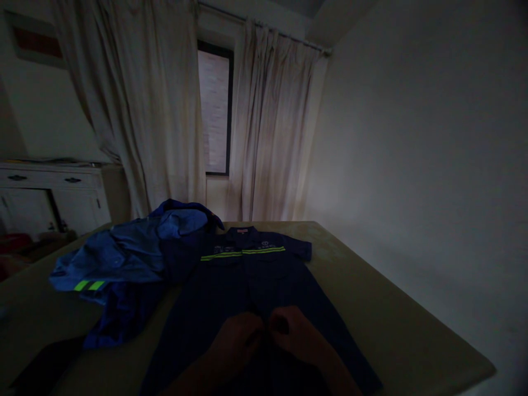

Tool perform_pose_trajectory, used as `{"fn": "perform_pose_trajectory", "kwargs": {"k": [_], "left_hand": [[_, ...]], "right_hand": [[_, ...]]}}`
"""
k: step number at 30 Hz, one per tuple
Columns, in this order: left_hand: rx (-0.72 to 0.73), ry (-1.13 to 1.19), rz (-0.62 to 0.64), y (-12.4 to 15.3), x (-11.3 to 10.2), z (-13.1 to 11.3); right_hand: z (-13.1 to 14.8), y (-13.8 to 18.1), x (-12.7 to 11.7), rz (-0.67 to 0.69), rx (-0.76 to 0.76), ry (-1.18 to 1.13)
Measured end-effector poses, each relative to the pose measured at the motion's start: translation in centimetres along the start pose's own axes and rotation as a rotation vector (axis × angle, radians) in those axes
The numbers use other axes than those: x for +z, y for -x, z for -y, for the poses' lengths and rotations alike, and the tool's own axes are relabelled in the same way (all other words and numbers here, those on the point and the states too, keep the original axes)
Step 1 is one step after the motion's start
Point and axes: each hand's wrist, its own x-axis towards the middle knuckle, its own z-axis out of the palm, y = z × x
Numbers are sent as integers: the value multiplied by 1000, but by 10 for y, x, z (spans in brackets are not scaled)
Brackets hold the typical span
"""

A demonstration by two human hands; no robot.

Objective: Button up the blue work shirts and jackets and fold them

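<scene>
A dark navy short-sleeved work shirt (264,275) lies front side up before me, its collar away from me. Two yellow-green stripes cross its chest, with pale lettering above them. Over the lower part of the front opening, my left hand (237,338) and my right hand (291,330) are close together. The fingers of both are curled and pinched at the shirt's middle edge. It is too dark to make out exactly what lies between the fingertips.
A heap of blue clothes (132,250) with yellow-green strips lies left of the shirt on the table (396,324). A dark flat item (45,363) is at the near left. A white wall (412,165) borders the right, with curtains (144,110) behind and a cabinet (78,192) at far left.
</scene>
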Motion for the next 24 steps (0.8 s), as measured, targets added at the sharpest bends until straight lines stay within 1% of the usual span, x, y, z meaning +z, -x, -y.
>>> {"fn": "perform_pose_trajectory", "kwargs": {"k": [4, 7, 10, 13, 16, 19, 24], "left_hand": [[-58, 71, -3, 1, 2, -3], [-63, 113, 35, 0, 1, -3], [-44, 173, 70, 0, -5, -3], [-49, 170, 73, 0, -11, -5], [-110, 154, 93, -1, -13, -7], [-186, 119, 104, -4, -10, -7], [-159, 156, 90, -4, -8, -6]], "right_hand": [[-7, 0, 2, 54, 26, -24], [-8, 0, 2, 85, 64, -12], [-4, 1, 2, 127, 102, 31], [0, 2, 3, 130, 124, 66], [-1, 2, 5, 106, 106, 80], [-2, 1, 7, 112, 66, 71], [-2, -1, 6, 159, 52, 55]]}}
